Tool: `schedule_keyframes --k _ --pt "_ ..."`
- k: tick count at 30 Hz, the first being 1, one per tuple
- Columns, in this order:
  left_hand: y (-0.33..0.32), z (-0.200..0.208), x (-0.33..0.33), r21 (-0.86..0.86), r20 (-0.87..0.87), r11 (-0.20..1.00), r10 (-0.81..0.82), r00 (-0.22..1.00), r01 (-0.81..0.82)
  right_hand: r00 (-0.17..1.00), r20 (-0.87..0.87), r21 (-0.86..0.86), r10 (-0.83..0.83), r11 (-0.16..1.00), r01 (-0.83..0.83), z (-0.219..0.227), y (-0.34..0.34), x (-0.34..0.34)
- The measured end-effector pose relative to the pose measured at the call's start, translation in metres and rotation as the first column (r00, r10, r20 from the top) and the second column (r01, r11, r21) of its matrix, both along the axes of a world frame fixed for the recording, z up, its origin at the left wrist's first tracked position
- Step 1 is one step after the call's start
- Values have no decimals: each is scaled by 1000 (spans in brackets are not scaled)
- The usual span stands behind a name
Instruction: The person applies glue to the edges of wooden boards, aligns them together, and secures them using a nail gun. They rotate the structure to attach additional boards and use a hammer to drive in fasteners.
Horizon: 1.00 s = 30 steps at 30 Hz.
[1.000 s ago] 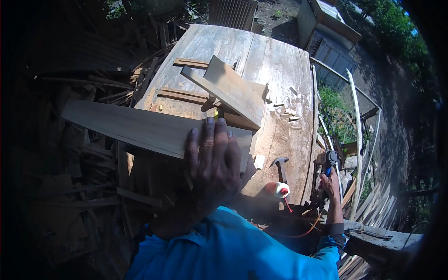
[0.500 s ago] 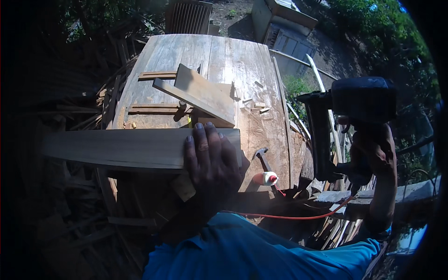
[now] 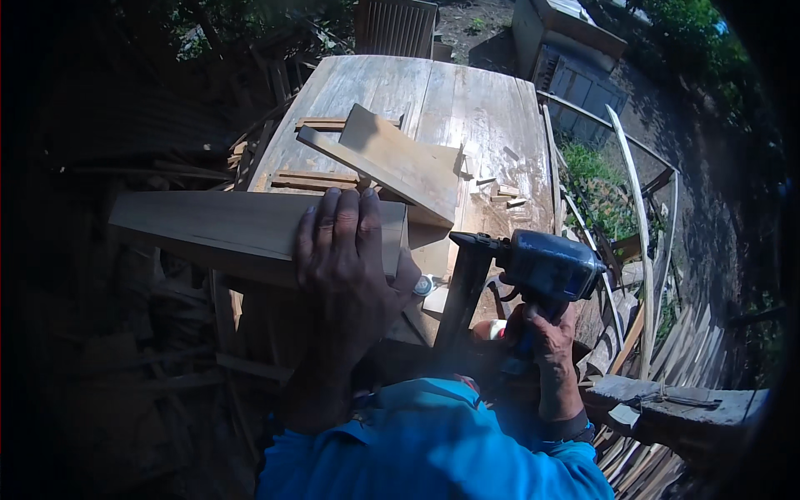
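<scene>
A long pale wooden board (image 3: 200,212) lies across the near left of the worktable. My left hand (image 3: 346,258) grips it by its right end, fingers over the upper face and thumb against the end. In my right hand (image 3: 546,337) is a dark blue and black nail gun (image 3: 554,262), held by its handle. Its nose points left and is a short way from the board's end, not touching. A round tape measure (image 3: 423,285) shows beside my left thumb. Behind the gun, a hammer (image 3: 502,289) and a bottle (image 3: 492,330) are partly hidden.
On the worktable (image 3: 467,92), two joined boards (image 3: 400,167) lie beyond my left hand, with wooden strips (image 3: 312,181) and small offcuts (image 3: 507,193) nearby. Scrap wood surrounds the table. A thick beam (image 3: 683,400) lies at lower right; an old cabinet (image 3: 575,83) stands behind.
My right hand has brought the nail gun left, close to the board's end. The board has tipped so its near side and end show more. The view has shifted too.
</scene>
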<state>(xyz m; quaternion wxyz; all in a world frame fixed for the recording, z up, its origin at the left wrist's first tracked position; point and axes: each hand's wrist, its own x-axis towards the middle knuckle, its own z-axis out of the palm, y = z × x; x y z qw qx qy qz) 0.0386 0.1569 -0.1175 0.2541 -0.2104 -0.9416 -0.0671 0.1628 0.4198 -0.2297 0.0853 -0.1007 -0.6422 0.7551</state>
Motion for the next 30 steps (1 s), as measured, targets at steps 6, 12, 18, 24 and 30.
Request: schedule_keyframes --k 6,12,18,24,30 --pt "-6 -1 4 -83 -38 996 22 999 -25 986 -22 -345 167 924 -164 -5 -9 -22" --pt "0 -1 1 -53 11 999 -2 1000 3 933 -22 -176 358 918 -356 13 -22 -55" --pt "10 1 2 -49 32 998 -37 999 39 962 -135 70 238 970 -231 7 -18 -45" --pt "1 7 12 -40 9 998 -55 998 56 946 -131 108 298 952 -285 6 22 -39" --pt "-11 4 10 7 -7 997 -82 997 82 942 -119 186 314 939 -289 163 46 -64"
